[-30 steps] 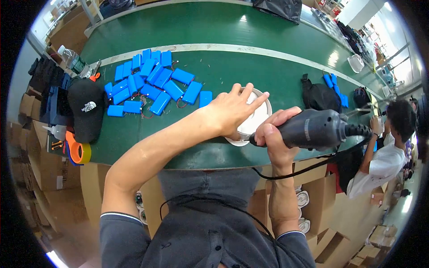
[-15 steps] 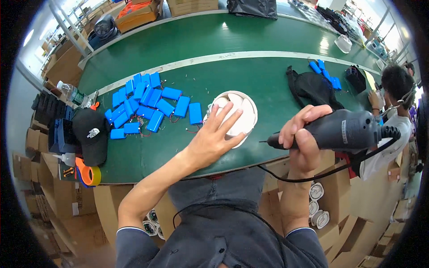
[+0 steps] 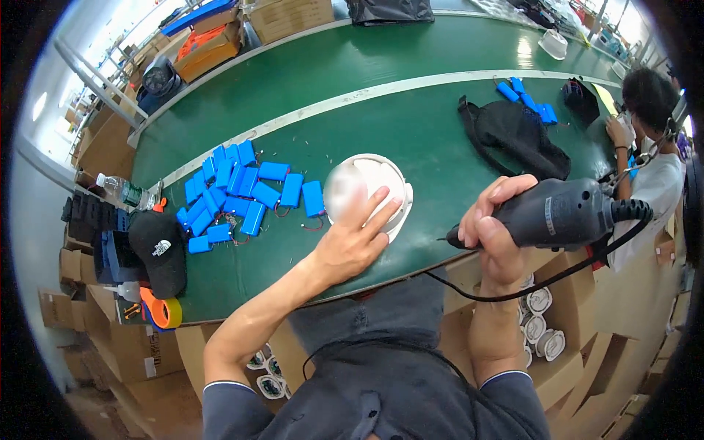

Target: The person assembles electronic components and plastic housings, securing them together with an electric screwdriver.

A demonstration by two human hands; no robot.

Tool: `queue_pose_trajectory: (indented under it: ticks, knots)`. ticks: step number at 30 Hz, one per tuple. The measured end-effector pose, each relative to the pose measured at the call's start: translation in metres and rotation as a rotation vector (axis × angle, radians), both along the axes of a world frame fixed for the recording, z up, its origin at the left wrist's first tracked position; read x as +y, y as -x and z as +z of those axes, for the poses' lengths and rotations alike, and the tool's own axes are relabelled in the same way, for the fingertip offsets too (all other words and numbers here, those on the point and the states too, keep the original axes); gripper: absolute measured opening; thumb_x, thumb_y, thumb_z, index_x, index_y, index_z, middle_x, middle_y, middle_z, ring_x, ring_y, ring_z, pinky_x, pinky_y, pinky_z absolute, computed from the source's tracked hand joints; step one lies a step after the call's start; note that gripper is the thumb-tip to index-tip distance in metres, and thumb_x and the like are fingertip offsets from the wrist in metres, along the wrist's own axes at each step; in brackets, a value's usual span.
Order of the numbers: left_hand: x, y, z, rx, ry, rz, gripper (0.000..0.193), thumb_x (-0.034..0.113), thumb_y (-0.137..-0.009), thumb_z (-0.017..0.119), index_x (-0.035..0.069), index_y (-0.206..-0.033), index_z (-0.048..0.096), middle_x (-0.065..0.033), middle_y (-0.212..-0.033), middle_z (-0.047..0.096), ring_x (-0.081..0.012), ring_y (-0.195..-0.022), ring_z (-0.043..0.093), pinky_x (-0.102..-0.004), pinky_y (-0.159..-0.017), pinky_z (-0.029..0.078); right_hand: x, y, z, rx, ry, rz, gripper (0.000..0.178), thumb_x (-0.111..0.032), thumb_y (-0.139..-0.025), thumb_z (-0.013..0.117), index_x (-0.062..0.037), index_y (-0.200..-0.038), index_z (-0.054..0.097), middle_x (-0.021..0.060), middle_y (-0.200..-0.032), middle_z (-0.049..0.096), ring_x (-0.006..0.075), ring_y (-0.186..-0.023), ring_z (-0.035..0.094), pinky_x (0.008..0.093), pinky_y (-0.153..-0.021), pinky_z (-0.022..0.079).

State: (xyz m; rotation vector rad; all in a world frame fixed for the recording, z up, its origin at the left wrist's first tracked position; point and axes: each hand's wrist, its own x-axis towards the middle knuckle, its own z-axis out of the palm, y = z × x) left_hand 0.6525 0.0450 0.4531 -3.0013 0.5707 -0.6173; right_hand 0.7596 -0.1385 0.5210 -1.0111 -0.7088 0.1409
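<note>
A round white plastic housing [image 3: 383, 176] sits on the green table in front of me. My left hand [image 3: 350, 248] lies over its near side, fingers apart; a blurred patch hides some fingertips and the housing's left part. In my right hand [image 3: 501, 227] is a black electric screwdriver [image 3: 556, 214], its fingers wrapped round the front end. The bit points left, toward the housing and apart from it. A black cord loops from the tool's rear past my right wrist. Several blue battery packs [image 3: 253, 218] with thin wires lie in a loose pile left of the housing.
A black bag [image 3: 513, 136] and more blue packs [image 3: 507, 92] lie to the right. At left are a black cap [image 3: 159, 253], a bottle [image 3: 121, 191] and tape rolls [image 3: 169, 313]. Below the table edge, a carton holds round white parts [image 3: 539, 301]. A co-worker [image 3: 653, 169] sits at right.
The whole view has shifted slightly. My left fingers have drawn closer together on the housing, which looks a little turned. The screwdriver stays in my right hand, still beside the housing.
</note>
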Motion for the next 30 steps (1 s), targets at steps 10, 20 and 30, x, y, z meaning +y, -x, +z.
queue_pose_trajectory:
  ticks: [10,20,30]
  knots:
    - [0.104,0.096,-0.021,-0.181,0.238,0.851,0.032,0.006,-0.076,0.063,0.003,-0.106,0.053,-0.0196,-0.126,0.044,-0.0385,-0.122,0.035,-0.0440,-0.101,0.029,-0.011,-0.026,0.001,0.073,0.074,-0.045,0.036,-0.004,-0.067,0.069,-0.0038,-0.097,0.049,0.0044,-0.071,0.054,0.0101,-0.062,0.052,0.0211,-0.059,0.042]
    - [-0.013,0.038,0.003,-0.011,0.928,0.666,0.116,0.028,-0.057,0.082,-0.007,-0.137,0.006,-0.0262,-0.135,0.028,-0.0360,-0.123,0.033,-0.0387,-0.102,0.029,-0.015,-0.080,-0.040,-0.163,0.274,-0.253,0.066,-0.030,-0.067,0.078,0.0021,-0.115,0.045,0.0108,-0.107,0.054,0.0152,-0.089,0.055,0.0275,-0.075,0.047]
    - [-0.010,0.052,-0.017,-0.011,1.384,0.845,0.073,0.043,-0.089,0.046,-0.009,-0.133,0.021,-0.0236,-0.118,0.047,-0.0243,-0.091,0.057,-0.0290,-0.068,0.048,0.020,-0.017,-0.111,0.299,0.836,0.118,0.078,-0.050,-0.084,0.054,0.0073,-0.132,0.030,0.0180,-0.117,0.052,0.0215,-0.104,0.052,0.0313,-0.072,0.049]
